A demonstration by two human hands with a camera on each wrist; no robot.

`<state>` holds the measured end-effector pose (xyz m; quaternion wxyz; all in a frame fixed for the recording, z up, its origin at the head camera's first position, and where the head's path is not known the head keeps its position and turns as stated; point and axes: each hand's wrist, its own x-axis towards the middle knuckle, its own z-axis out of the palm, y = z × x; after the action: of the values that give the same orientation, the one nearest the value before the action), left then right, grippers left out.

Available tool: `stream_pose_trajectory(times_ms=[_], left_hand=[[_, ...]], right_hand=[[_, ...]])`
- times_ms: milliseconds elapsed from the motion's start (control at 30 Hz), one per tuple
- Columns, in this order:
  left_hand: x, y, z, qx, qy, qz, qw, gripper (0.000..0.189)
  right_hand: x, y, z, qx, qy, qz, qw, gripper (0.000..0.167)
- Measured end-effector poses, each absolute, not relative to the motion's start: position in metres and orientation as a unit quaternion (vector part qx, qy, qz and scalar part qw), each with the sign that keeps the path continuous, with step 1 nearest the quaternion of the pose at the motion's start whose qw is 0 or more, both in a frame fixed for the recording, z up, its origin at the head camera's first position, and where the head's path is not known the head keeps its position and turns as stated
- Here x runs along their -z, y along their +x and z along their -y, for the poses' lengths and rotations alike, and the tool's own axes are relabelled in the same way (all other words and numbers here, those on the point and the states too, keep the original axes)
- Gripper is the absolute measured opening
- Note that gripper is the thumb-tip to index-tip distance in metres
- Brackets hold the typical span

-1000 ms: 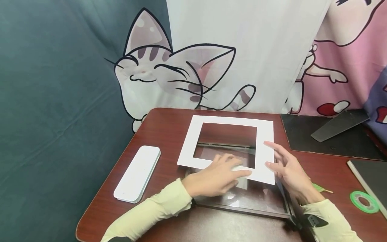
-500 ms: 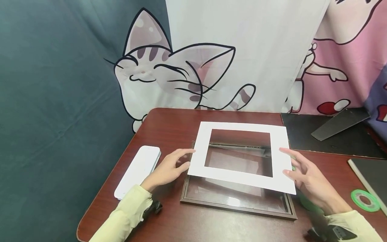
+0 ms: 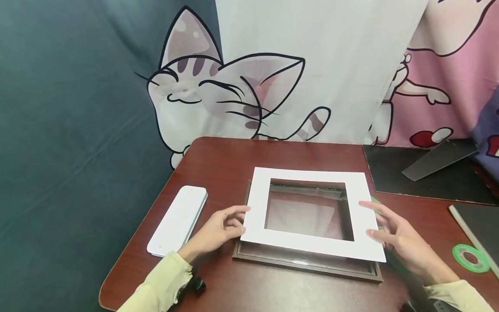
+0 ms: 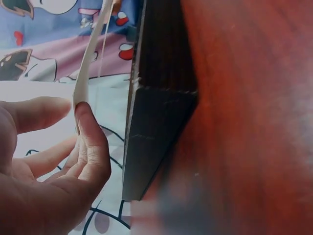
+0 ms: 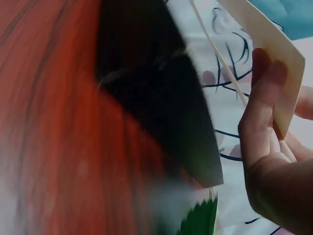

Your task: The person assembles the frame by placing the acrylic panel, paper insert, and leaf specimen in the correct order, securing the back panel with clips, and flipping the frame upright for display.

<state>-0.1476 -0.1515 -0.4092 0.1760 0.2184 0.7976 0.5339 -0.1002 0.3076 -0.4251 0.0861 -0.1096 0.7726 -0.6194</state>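
A white picture mat (image 3: 308, 242) with a rectangular window is held level, close over a dark brown picture frame (image 3: 304, 267) lying on the table. Through the window shows a glass pane (image 3: 304, 212) inside the frame. My left hand (image 3: 214, 227) pinches the mat's left edge between thumb and fingers. At the opposite edge, my right hand (image 3: 403, 238) pinches it the same way. In the left wrist view the mat (image 4: 84, 78) bends slightly beside the frame's corner (image 4: 161, 117). Its pale underside (image 5: 281, 49) faces the right wrist camera, with the frame (image 5: 171, 107) below.
A white oblong case (image 3: 177, 221) lies at the left of the table. To the right are a green tape roll (image 3: 471, 258), a dark panel with a light edge (image 3: 477, 225) and a black backing board with a strut (image 3: 438, 162). A green serrated piece (image 5: 200, 218) lies beside the frame.
My left hand has moved from the mat's front strip to its left edge and now grips it. The mat has shifted right and toward me, and lower over the frame.
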Motion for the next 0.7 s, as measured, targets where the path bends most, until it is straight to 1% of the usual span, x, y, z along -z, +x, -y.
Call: stream_pose_trajectory(times_ms=[100, 233, 467, 700], left_hand=[[0.412, -0.144, 0.151, -0.519, 0.226, -0.806, 0.175, 0.055], [0.413, -0.140, 0.148, -0.479, 0.238, -0.830, 0.154, 0.052], [0.406, -0.134, 0.141, -0.370, 0.269, -0.884, 0.095, 0.041], [0.399, -0.130, 0.140, -0.305, 0.260, -0.914, 0.059, 0.028]], right_hand=[[0.426, -0.097, -0.306, 0.560, -0.095, -0.821, 0.063, 0.066], [0.427, -0.094, -0.306, 0.514, -0.094, -0.851, 0.051, 0.066], [0.430, -0.093, -0.310, 0.506, -0.084, -0.856, 0.068, 0.064], [0.428, -0.093, -0.310, 0.507, -0.078, -0.854, 0.085, 0.063]])
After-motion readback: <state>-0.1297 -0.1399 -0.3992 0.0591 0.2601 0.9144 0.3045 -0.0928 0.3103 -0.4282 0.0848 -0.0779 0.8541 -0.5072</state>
